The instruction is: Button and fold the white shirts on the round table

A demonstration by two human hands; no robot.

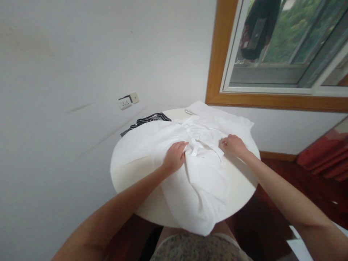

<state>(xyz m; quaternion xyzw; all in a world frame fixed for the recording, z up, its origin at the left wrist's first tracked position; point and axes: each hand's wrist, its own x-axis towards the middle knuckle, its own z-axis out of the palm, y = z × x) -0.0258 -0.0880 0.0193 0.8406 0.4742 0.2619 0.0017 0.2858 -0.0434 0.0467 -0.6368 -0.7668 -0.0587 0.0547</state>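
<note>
A white shirt (209, 181) lies spread over a round cream table (138, 170), its collar area near the middle and its lower part hanging over the front edge. My left hand (174, 157) is on the shirt left of the collar, with the fingers closed on the cloth where a fold runs down. To the right of the collar, my right hand (234, 145) is closed with curled fingers, close to the shirt's edge. Whether cloth is between those fingertips is hidden.
Black-and-white striped fabric (148, 119) lies at the table's back left, by the wall. A wall socket (125, 103) sits above it. The wood-framed window (272, 98) is at the back right. Red cloth (324, 156) hangs at the far right, over a dark floor.
</note>
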